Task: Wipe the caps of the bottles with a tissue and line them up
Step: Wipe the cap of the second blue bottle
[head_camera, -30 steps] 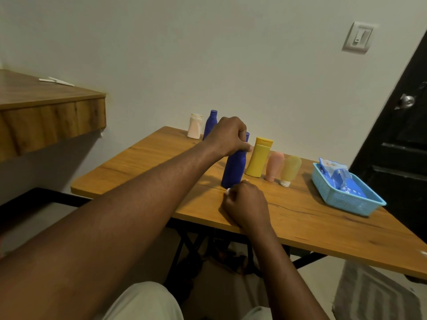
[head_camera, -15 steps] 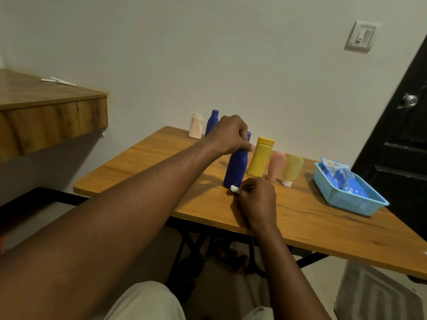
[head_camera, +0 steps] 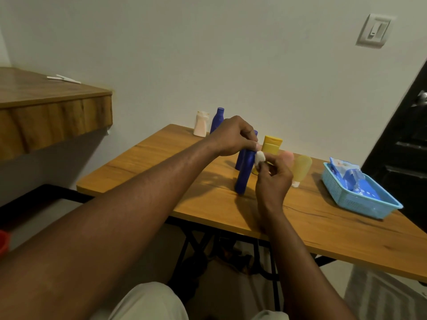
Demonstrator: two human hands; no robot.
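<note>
A tall blue bottle (head_camera: pixel 244 174) stands slightly tilted on the wooden table (head_camera: pixel 203 204). My left hand (head_camera: pixel 232 136) grips it near the top, and its cap peeks out behind my fingers. My right hand (head_camera: pixel 273 179) pinches a small white tissue wad (head_camera: pixel 260 157) against the bottle's upper part, just under my left hand. Behind stand a yellow bottle (head_camera: pixel 272 144), a pink tube (head_camera: pixel 288 157) and a yellowish tube (head_camera: pixel 301 168) on its white cap. Farther back by the wall are a white bottle (head_camera: pixel 201 127) and another blue bottle (head_camera: pixel 217 120).
A light blue basket (head_camera: pixel 365 204) holding a blue wipes packet (head_camera: pixel 346 174) sits at the table's right end. A wooden shelf (head_camera: pixel 55 112) juts out at the left, above table height. A dark door (head_camera: pixel 406 146) is at the right.
My right hand has lifted from the table by the bottle's base up to its upper part, bringing the tissue with it. My left hand still holds the bottle, now more tilted.
</note>
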